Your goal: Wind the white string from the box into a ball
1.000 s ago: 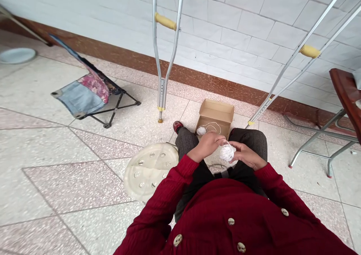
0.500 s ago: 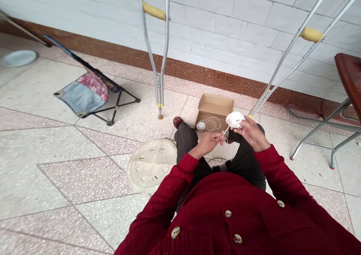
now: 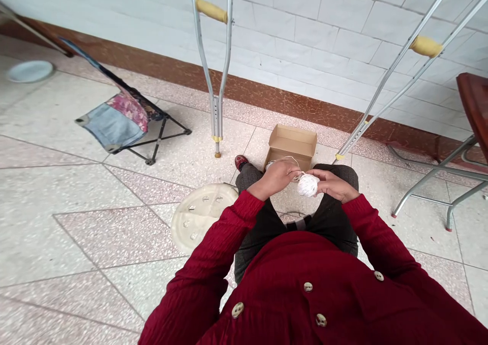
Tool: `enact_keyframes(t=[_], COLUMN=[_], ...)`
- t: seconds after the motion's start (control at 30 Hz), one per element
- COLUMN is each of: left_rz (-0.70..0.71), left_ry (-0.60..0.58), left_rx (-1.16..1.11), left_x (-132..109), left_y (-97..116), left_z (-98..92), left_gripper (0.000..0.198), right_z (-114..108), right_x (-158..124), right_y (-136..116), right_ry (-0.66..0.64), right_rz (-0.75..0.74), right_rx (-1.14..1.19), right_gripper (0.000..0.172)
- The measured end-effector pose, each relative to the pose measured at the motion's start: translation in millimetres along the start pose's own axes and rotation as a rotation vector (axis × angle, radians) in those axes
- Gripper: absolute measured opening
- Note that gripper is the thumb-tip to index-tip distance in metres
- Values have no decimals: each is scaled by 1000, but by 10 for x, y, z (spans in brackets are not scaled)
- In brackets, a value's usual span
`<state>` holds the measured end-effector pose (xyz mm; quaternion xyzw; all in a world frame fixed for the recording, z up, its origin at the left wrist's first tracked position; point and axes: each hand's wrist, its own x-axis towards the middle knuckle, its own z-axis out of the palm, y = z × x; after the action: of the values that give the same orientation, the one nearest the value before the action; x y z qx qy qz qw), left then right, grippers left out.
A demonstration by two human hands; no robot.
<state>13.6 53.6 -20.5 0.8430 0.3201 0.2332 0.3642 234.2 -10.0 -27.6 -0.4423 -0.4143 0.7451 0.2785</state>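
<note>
A ball of white string (image 3: 308, 185) sits in the curled fingers of the right hand (image 3: 332, 185), gripped above the lap and just beside the left hand (image 3: 275, 177). The left hand is closed in a pinch on a strand of thread (image 3: 293, 158) that runs from the ball toward the far side. An open cardboard box (image 3: 292, 140) stands on the floor just beyond the hands, and a round plastic disc (image 3: 200, 218) lies near on the left.
</note>
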Motion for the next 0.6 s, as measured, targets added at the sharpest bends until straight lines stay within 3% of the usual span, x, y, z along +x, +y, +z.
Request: enact_keyframes(t=[0.1, 0.23, 0.37, 0.47, 0.53, 0.6], left_rz=[-51, -151, -202, -199, -182, -134], left_ry=[44, 25, -22, -44, -59, -59], left_rx=[-49, -191, -301, -295, -211, -69], left_x=[-1, -69, -148, -166, -151, -119], left_y=[-58, -71, 12, 95, 137, 163], left_z=[85, 260, 328, 248, 168, 97], left_gripper=[26, 30, 31, 32, 30, 29], right_z=[10, 65, 84, 28, -11, -31], right_x=[-143, -196, -18, 227, 369, 442], right_y=[-91, -352, -604, -610, -515, -383], right_ry=[-12, 144, 324, 548, 690, 720], right_rz=[-60, -218, -361, -435, -441, -398], right_rx=[182, 248, 214, 6, -278, -583], right_gripper=[53, 52, 39, 40, 49, 52])
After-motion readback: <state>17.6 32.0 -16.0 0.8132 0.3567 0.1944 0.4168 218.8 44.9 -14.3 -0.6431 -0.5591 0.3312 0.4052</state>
